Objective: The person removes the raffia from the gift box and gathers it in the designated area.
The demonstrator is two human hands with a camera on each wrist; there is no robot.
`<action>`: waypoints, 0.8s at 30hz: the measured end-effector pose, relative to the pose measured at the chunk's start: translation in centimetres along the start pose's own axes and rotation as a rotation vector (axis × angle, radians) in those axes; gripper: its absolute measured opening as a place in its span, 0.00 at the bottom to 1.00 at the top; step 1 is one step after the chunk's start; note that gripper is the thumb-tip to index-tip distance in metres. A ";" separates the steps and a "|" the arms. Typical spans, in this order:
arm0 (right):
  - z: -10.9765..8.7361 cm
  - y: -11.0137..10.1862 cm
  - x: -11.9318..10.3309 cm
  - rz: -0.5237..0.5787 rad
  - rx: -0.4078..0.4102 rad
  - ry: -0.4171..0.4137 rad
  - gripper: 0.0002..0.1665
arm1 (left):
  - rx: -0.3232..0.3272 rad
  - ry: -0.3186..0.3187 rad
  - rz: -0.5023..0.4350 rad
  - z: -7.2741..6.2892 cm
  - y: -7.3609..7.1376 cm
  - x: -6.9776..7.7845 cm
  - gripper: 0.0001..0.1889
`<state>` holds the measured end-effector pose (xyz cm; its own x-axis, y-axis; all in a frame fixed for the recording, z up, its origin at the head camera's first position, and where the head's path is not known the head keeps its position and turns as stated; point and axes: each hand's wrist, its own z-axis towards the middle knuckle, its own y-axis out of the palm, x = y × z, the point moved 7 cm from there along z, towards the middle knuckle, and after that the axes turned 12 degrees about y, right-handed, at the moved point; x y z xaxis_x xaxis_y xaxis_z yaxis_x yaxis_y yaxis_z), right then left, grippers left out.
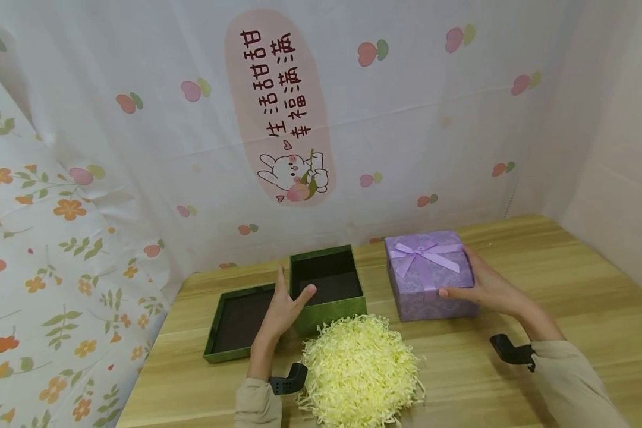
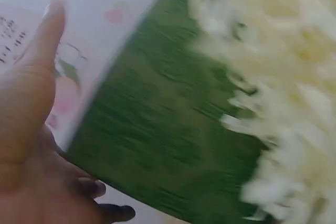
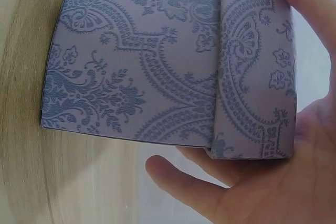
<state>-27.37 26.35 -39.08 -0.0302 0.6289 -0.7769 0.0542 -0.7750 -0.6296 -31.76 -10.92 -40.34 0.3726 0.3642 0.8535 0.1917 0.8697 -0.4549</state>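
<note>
A purple patterned gift box [image 1: 414, 304] with a ribbon bow on its lid stands at the right of the table. My right hand [image 1: 494, 289] grips its right side, thumb at the front; the right wrist view shows fingers round the lid's edge. Left of it stands an uncovered green box [image 1: 336, 312] with a dark inside, nothing visible in it. My left hand [image 1: 280, 310] is at that box's left side, thumb and fingers spread. Its fingers partly go behind the box's green wall [image 2: 142, 114] in the left wrist view.
A shallow green lid [image 1: 241, 324] lies inner side up to the left of the green box. A heap of pale yellow shredded paper [image 1: 361, 374] sits in front of the green box. A printed cloth [image 1: 406, 119] hangs behind the wooden table [image 1: 556, 267].
</note>
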 end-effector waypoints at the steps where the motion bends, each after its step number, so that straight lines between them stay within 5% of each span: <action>1: 0.0 0.1 0.0 0.005 0.002 -0.009 0.68 | 0.023 0.018 0.003 -0.1 -0.3 0.6 0.52; 6: 0.1 0.2 0.1 0.022 0.011 -0.034 0.67 | 0.085 0.095 0.043 -1.7 -1.3 5.4 0.46; 11: 0.1 0.0 0.3 -0.010 0.018 -0.011 0.68 | 0.060 0.219 0.010 -2.6 0.4 10.4 0.40; 14: 0.0 -0.2 0.5 -0.017 0.018 0.001 0.68 | 0.037 0.257 -0.055 -1.5 2.9 12.1 0.38; 18: 0.0 -0.1 0.6 -0.008 0.010 0.004 0.68 | -0.028 0.210 -0.070 0.3 7.8 13.1 0.40; 24: 0.3 0.3 0.2 0.008 0.016 -0.035 0.68 | -0.168 0.122 -0.007 1.8 14.4 11.6 0.54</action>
<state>-27.64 26.21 -39.44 -0.0649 0.6205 -0.7815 0.0385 -0.7810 -0.6233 -26.37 6.39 -36.53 0.4757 0.3062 0.8246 0.3397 0.8008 -0.4933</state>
